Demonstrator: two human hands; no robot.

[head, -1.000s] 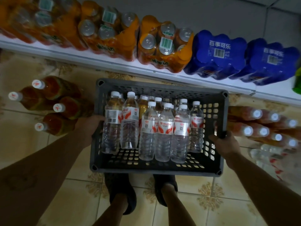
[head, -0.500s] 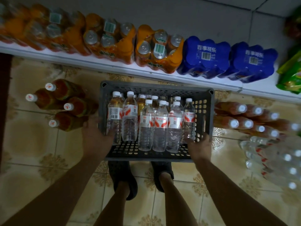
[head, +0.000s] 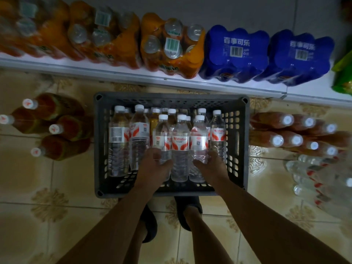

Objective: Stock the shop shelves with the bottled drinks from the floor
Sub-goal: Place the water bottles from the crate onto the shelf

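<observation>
A dark grey plastic crate (head: 101,145) stands on the tiled floor below the white shelf (head: 133,76). Several clear water bottles with white caps and red-white labels stand upright inside it, the middle one (head: 180,147) between my hands. My left hand (head: 155,165) reaches into the crate and grips the lower body of one water bottle (head: 162,141). My right hand (head: 208,164) grips the lower body of another water bottle (head: 199,141) to the right. Both bottles still stand among the others.
The shelf carries orange can packs (head: 171,46) and blue can packs (head: 236,52). Brown tea bottles (head: 57,128) stand on the floor left of the crate; more tea bottles (head: 285,130) and clear bottles (head: 314,174) lie on the right. My feet (head: 188,208) stand behind the crate.
My hands let go of the crate's sides, the crate now rests on the floor, and each hand has moved inside and taken hold of a water bottle.
</observation>
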